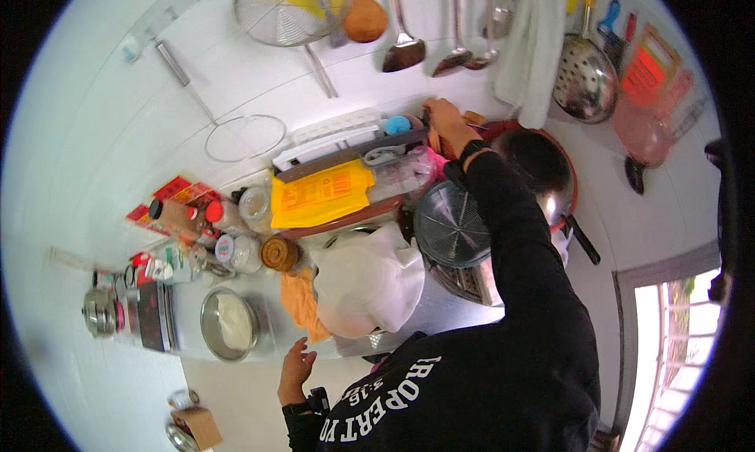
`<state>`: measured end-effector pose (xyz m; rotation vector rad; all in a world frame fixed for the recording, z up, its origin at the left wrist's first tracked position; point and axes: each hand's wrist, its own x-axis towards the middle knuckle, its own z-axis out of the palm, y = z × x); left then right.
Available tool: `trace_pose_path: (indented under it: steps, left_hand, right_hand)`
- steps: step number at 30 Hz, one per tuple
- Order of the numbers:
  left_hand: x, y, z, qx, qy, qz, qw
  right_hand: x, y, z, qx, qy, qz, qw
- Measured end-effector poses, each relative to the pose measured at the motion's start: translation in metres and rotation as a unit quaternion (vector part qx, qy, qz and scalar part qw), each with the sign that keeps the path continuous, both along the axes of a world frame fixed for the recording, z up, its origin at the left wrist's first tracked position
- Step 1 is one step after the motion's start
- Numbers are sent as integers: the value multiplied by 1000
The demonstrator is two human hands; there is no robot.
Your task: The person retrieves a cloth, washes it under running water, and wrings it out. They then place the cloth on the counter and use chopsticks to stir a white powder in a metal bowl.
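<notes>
My right hand (pixel 451 125) reaches to the back of the counter, at the right end of a narrow shelf (pixel 407 138). Its fingers curl down by a dark item there, and whether they grip it is hidden. Under that forearm sits a round green mesh strainer (pixel 451 225). My left hand (pixel 296 363) hangs in front of the counter's edge, fingers apart, holding nothing. Closest to it are an orange cloth (pixel 304 301) and a steel bowl (pixel 252 337) of white dough or flour. A white cloth (pixel 371 281) covers a rounded thing in the middle.
Jars and bottles (pixel 236 251) crowd the left back, beside a brown-lidded jar (pixel 279 254). A yellow packet (pixel 321 192) lies on the shelf. A large pan (pixel 551 207) leans at right. Ladles (pixel 454 60), strainers (pixel 292 16) and a white towel (pixel 527 57) hang on the wall.
</notes>
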<state>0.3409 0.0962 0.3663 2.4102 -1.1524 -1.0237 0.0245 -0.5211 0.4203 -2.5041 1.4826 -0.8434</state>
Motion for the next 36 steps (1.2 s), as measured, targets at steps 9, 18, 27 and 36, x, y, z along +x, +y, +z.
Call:
trace_pose_path:
  steps: [9,18,27,36]
  left_hand:
    - [-21,15,-18,-56,-17,5,998]
    - [-42,42,-16,-35,-22,50,998]
    - [-35,65,-18,-16,-26,76,997]
    - [-58,139,-9,7,-22,186,982]
  right_hand:
    - [-30,-73,-44,115,-89,59,988]
    - [-10,-65,-40,36,-14,168,985]
    - [-19,-121,-71,69,27,109,991]
    - [10,-93,-67,201,21,51,978]
